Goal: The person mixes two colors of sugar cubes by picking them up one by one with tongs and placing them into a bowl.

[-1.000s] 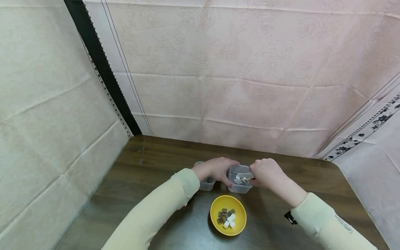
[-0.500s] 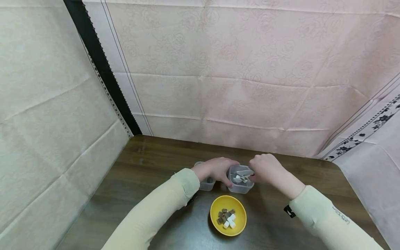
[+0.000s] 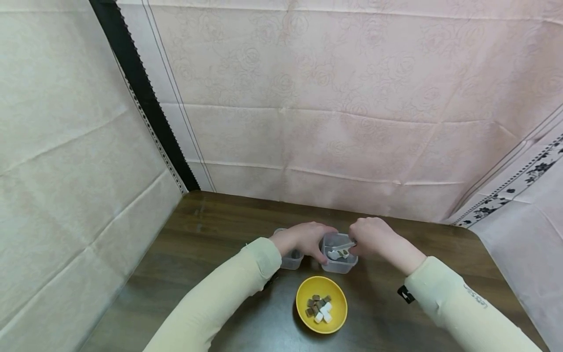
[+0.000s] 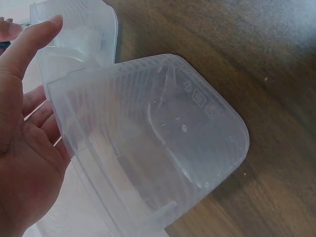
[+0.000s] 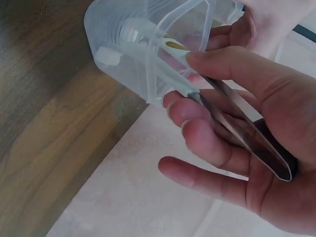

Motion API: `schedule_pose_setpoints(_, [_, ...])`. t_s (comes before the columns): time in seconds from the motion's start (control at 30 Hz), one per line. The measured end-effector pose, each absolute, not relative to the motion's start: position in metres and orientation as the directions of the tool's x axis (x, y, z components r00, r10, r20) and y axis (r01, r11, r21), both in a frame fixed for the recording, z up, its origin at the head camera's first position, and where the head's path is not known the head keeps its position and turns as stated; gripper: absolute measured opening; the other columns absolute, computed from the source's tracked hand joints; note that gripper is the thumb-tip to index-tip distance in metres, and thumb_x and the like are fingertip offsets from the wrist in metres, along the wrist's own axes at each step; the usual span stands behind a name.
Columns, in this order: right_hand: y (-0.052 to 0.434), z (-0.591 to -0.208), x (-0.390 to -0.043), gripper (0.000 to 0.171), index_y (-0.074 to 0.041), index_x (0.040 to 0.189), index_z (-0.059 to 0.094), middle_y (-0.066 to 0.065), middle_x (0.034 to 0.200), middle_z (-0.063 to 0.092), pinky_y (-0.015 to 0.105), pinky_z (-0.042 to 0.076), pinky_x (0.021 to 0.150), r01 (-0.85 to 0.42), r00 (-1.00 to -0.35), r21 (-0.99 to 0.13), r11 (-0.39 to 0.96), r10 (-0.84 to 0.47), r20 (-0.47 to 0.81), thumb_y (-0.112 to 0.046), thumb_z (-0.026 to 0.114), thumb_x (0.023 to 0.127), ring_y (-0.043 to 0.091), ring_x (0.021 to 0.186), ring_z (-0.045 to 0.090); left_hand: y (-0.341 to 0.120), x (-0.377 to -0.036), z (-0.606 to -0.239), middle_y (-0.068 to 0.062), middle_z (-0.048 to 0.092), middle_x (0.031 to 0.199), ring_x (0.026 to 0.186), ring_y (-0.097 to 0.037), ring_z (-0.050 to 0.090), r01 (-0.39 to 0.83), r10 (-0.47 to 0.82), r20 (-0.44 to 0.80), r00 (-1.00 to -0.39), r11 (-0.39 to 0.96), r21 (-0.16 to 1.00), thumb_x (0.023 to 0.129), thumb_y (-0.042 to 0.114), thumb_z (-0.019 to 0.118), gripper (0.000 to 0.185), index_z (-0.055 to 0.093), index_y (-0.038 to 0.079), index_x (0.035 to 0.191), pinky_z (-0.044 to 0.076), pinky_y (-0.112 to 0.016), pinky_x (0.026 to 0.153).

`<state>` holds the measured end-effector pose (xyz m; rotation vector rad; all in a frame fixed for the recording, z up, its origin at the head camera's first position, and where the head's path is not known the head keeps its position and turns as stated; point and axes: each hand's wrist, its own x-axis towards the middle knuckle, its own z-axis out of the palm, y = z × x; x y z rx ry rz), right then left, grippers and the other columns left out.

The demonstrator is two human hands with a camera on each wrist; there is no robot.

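My right hand (image 3: 374,238) holds small metal tongs (image 5: 237,123) with pale plastic tips, between thumb and fingers. The tips reach inside a clear plastic container (image 3: 338,267), around what looks like a white cube (image 5: 131,33). Another white cube (image 5: 107,56) lies in that container, near its wall. My left hand (image 3: 305,239) grips the container's left side, thumb at the near corner and fingers at the far one. Under the left wrist stands a second clear container (image 4: 182,133). In front sits a yellow bowl (image 3: 301,313) with several brown and white cubes.
The brown wooden table (image 3: 198,274) lies under everything. Pale fabric walls (image 3: 343,122) enclose its back and sides. Dark items hide partly beneath the left sleeve (image 3: 228,288).
The right hand and forearm have shifted slightly left, and the tongs' angle in the container has changed. The left hand and the bowl's cubes stay as they were.
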<state>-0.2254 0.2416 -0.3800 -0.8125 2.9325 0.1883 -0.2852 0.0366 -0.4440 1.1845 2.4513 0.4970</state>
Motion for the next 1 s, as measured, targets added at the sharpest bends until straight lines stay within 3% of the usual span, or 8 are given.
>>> schedule_pose_setpoints(0.2, [0.241,-0.380,-0.222,0.036,-0.020,0.063,0.059,-0.008,0.057,0.046,0.025,0.028,0.049,-0.526,-0.847,0.070,0.847,-0.516,-0.126,-0.023,0.087,0.085,0.010,0.053,0.037,0.037,-0.285,-0.444,0.001,0.061,0.153,0.128,-0.012,0.061,0.659,0.793,-0.181,-0.582,0.589,0.467,0.084,0.036,0.094,0.087,0.052,0.016,0.158,0.051,-0.033,0.113])
schedule_pose_setpoints(0.5, [0.251,-0.374,-0.209,0.044,-0.022,0.058,0.049,-0.013,0.056,0.030,0.024,0.020,0.049,-0.560,-0.829,0.038,0.828,-0.560,-0.013,-0.019,0.085,0.083,0.006,0.052,0.028,0.037,-0.285,-0.446,0.001,0.060,0.154,0.129,-0.013,0.060,0.661,0.793,-0.177,-0.583,0.590,0.464,0.084,0.037,0.093,0.086,0.053,0.016,0.158,0.050,-0.034,0.114])
schedule_pose_setpoints(0.77, [0.264,-0.360,-0.190,0.039,-0.027,0.060,0.053,-0.018,0.056,0.037,0.023,0.025,0.047,-0.588,-0.807,0.000,0.809,-0.588,0.053,-0.018,0.084,0.083,0.001,0.053,0.031,0.038,-0.285,-0.447,0.000,0.061,0.153,0.126,-0.013,0.060,0.662,0.791,-0.171,-0.587,0.591,0.462,0.084,0.037,0.093,0.086,0.053,0.017,0.158,0.050,-0.034,0.113])
schedule_pose_setpoints(1.0, [0.274,-0.347,-0.172,0.038,-0.030,0.063,0.053,-0.022,0.058,0.034,0.023,0.024,0.048,-0.604,-0.795,-0.021,0.797,-0.600,0.094,-0.019,0.083,0.084,-0.002,0.055,0.030,0.038,-0.284,-0.447,0.000,0.059,0.155,0.131,-0.015,0.059,0.668,0.790,-0.172,-0.589,0.595,0.447,0.085,0.037,0.092,0.086,0.052,0.017,0.158,0.050,-0.035,0.115])
